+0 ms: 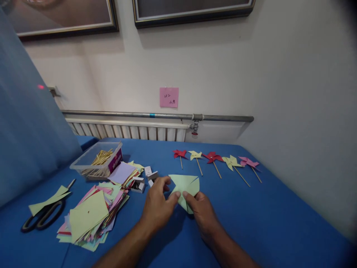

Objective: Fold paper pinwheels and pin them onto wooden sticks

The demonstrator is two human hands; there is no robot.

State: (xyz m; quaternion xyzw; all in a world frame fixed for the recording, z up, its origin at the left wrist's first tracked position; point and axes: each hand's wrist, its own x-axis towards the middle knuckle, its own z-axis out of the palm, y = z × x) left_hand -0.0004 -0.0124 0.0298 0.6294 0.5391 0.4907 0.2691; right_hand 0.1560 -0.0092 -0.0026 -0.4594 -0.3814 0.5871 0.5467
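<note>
Between my two hands, just above the blue table, is a light green paper square (184, 183) with slits cut in from its corners. My left hand (159, 199) pinches its left edge, thumb on top near the middle. My right hand (203, 212) grips the lower right side, its thumb also close to the centre. Fingers under the paper are hidden. Small white boxes (138, 185) stand beyond my left hand, one open with small dark pieces inside. Part of another box is covered by that hand.
Left lie a stack of coloured paper squares (88, 212), black-handled scissors (44, 216) under pale green scraps (50, 201), and a clear plastic tub (96, 158) of wooden sticks. Several paper pinwheels on sticks (213, 158) lie at the back right. A radiator (134, 130) lines the wall.
</note>
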